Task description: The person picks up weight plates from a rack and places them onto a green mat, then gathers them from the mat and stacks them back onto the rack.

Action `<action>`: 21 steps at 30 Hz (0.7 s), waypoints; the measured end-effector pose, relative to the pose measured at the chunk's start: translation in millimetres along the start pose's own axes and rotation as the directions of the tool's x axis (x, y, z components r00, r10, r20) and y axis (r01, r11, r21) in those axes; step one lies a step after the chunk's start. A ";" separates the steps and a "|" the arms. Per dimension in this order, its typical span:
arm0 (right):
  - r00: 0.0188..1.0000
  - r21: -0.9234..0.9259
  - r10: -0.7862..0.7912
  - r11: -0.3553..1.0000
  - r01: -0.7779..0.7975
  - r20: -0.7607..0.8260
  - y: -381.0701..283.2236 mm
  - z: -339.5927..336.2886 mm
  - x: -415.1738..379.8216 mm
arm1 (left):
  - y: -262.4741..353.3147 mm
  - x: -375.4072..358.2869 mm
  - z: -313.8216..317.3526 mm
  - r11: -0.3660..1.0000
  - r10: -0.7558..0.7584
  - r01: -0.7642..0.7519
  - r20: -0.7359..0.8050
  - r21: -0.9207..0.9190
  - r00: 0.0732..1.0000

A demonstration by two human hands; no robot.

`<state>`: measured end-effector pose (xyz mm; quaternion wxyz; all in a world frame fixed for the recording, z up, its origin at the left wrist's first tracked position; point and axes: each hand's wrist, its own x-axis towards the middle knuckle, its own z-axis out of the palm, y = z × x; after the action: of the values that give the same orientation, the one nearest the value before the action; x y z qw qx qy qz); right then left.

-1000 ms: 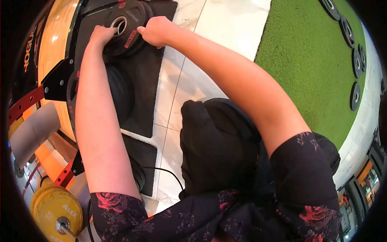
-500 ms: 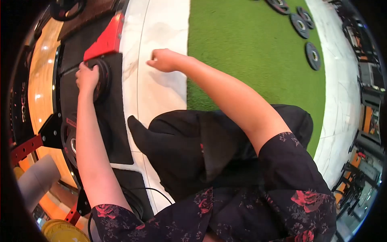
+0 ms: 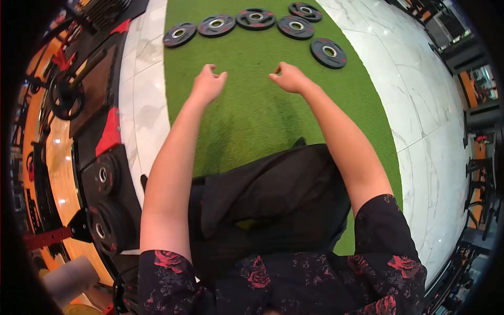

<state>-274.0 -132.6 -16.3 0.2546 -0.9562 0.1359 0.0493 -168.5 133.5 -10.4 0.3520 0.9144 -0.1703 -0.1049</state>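
Over the green turf (image 3: 241, 115), my left hand (image 3: 209, 85) is held out with its fingers curled a little apart and nothing in it. To its right, my right hand (image 3: 287, 77) hangs above the turf, fingers bent and empty. Several black weight plates with metal centres lie flat beyond the hands, among them one at the left (image 3: 179, 34), one at the top middle (image 3: 255, 19) and one at the right (image 3: 328, 53). Neither hand touches a plate. At the lower left, a plate (image 3: 104, 174) lies on the black mat, beside a larger plate (image 3: 107, 228).
A red metal piece (image 3: 109, 132) stands at the mat's edge. White tiles (image 3: 436, 152) run along the right of the turf. A grey roller pad (image 3: 71, 278) and a red bar (image 3: 47, 238) are at the lower left. Gym equipment lines both sides.
My left hand has let go of the plate on the mat and moved right, over the turf. The view has turned left to right, bringing more plates on the turf into sight.
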 end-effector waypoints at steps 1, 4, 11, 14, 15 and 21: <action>1.000 0.013 0.014 1.000 -0.014 -0.009 35.8 -9.2 -0.7 | 21.1 10.0 23.9 1.000 0.026 -0.026 0.041 -0.005 0.999; 0.978 0.010 0.167 0.986 -0.167 -0.124 131.5 -32.9 10.7 | 76.0 44.4 89.6 0.998 0.064 -0.063 0.148 -0.007 0.987; 0.748 0.158 0.611 0.791 -0.591 -0.261 284.0 -59.2 75.3 | 165.1 163.6 257.2 0.995 0.081 -0.068 0.203 -0.072 0.976; 0.655 0.246 0.694 0.719 -0.649 -0.300 338.2 -59.7 122.9 | 199.5 206.2 315.5 0.999 0.036 -0.037 0.220 0.000 0.975; 0.639 0.256 0.707 0.707 -0.660 -0.303 353.0 -58.1 139.5 | 208.3 218.9 332.7 0.998 0.054 -0.061 0.213 0.030 0.976; 0.640 0.080 0.616 0.746 -0.661 -0.459 347.3 -35.5 151.8 | 226.8 227.4 401.6 0.981 0.050 -0.064 0.080 0.182 0.996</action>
<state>-226.6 -475.4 -174.9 0.1353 -0.8405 0.5180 -0.0836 -138.2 -355.8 -165.8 0.2619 0.9332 -0.2185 -0.1129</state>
